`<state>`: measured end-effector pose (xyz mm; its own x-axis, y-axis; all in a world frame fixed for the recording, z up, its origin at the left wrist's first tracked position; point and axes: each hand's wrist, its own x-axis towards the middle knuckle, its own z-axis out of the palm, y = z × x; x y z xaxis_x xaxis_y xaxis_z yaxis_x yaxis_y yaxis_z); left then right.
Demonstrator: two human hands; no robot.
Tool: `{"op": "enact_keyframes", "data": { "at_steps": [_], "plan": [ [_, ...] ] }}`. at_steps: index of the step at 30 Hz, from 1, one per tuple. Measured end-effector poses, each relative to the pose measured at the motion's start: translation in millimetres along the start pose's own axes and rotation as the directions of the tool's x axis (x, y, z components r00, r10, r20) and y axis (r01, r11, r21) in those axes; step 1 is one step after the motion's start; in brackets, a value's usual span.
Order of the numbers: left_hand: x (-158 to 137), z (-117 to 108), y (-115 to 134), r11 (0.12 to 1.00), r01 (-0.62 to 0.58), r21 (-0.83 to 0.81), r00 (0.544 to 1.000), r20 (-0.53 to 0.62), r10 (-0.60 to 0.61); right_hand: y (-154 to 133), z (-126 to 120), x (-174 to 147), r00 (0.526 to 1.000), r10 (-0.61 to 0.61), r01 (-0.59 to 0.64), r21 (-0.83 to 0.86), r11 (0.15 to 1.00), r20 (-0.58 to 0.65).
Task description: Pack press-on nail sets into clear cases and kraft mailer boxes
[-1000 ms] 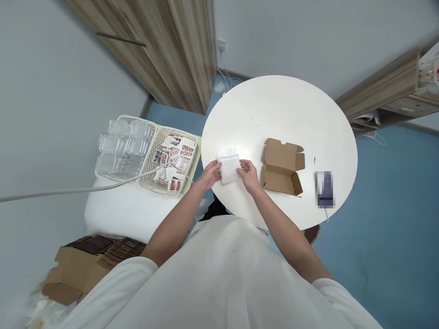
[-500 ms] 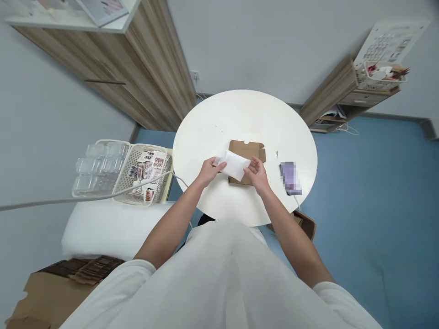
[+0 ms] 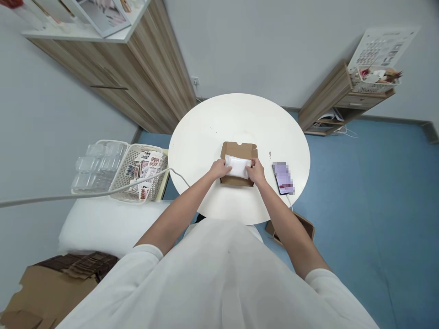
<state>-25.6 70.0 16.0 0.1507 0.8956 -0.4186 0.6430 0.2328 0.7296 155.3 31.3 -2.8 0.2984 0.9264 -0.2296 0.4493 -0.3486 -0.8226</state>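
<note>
Between my two hands is a small white packet (image 3: pixel 238 167), level and lengthwise from left to right. My left hand (image 3: pixel 220 169) pinches its left end, thumb on the near side. My right hand (image 3: pixel 255 171) grips the right end in the same way. Directly beneath lies an open brown cardboard box (image 3: pixel 239 149), its lid flap spread toward the far side. The packet hides most of the box's inside, so I cannot tell whether it touches the bottom.
The box rests on a round white table (image 3: pixel 236 205). To the right lies a phone (image 3: pixel 283 178) with a cable. White baskets (image 3: pixel 118 187) with printed cards and clear containers stand at left, crossed by a pale cable (image 3: pixel 103 196). A cardboard box (image 3: pixel 305 224) sits on the floor.
The packet has turned from a slant to level and now sits squarely over the open box. My hands have shifted to hold its two ends.
</note>
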Motion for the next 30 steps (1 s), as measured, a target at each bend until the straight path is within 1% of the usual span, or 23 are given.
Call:
{"op": "enact_keyframes", "data": {
  "at_steps": [2,4,5,7,10,13,15,16,18,21,23,26,28,30],
  "plan": [
    [-3.0,10.7,-5.2,0.989,-0.043,0.139,0.998,-0.035,0.048,7.9,5.4,-5.4,0.999,-0.033,0.032,-0.103,0.994,-0.006],
    [-9.1,20.9,-11.4,0.962,-0.066,0.265,0.996,-0.036,0.079,14.5,10.5,-14.3,0.997,-0.073,0.072,-0.179,0.981,0.002],
    [-12.8,25.4,-14.7,0.954,-0.065,0.292,0.997,-0.029,0.077,17.3,12.7,-19.4,0.995,-0.094,0.095,-0.205,0.974,0.016],
    [-19.9,32.3,-21.1,0.947,-0.084,0.309,0.996,-0.002,0.089,21.9,15.7,-29.5,0.991,-0.131,0.136,-0.242,0.961,0.038],
    [-27.4,37.1,-27.9,0.946,-0.104,0.306,0.994,0.002,0.109,25.8,17.6,-41.0,0.983,-0.172,0.184,-0.315,0.931,0.066],
    [-31.2,37.0,-30.6,0.940,-0.102,0.326,0.994,0.004,0.107,28.2,17.6,-48.0,0.970,-0.174,0.229,-0.407,0.884,0.167],
    [-33.3,35.7,-31.4,0.937,-0.109,0.333,0.994,0.031,0.104,30.4,17.2,-51.5,0.955,-0.186,0.273,-0.436,0.858,0.232],
    [-34.5,35.0,-31.9,0.935,-0.122,0.334,0.993,0.051,0.111,31.4,16.9,-53.4,0.947,-0.208,0.299,-0.438,0.848,0.246],
    [-37.1,33.5,-33.1,0.925,-0.180,0.335,0.983,0.088,0.160,32.8,16.2,-57.6,0.930,-0.274,0.358,-0.435,0.826,0.245],
    [-40.1,31.8,-34.0,0.892,-0.298,0.339,0.955,0.111,0.277,31.7,15.7,-64.5,0.902,-0.345,0.430,-0.471,0.771,0.258],
    [-40.7,31.6,-33.1,0.871,-0.346,0.348,0.938,0.139,0.317,29.7,16.7,-68.4,0.892,-0.335,0.450,-0.532,0.717,0.304],
    [-40.8,32.5,-30.3,0.828,-0.385,0.407,0.922,0.215,0.323,28.3,20.5,-72.6,0.895,-0.280,0.444,-0.627,0.640,0.347],
    [-41.4,32.6,-29.6,0.783,-0.408,0.469,0.912,0.239,0.333,29.1,22.5,-75.4,0.902,-0.269,0.430,-0.661,0.615,0.337],
    [-42.0,30.6,-31.5,0.750,-0.425,0.506,0.905,0.217,0.366,31.3,22.2,-78.7,0.905,-0.294,0.426,-0.665,0.614,0.308]
  ]
}}
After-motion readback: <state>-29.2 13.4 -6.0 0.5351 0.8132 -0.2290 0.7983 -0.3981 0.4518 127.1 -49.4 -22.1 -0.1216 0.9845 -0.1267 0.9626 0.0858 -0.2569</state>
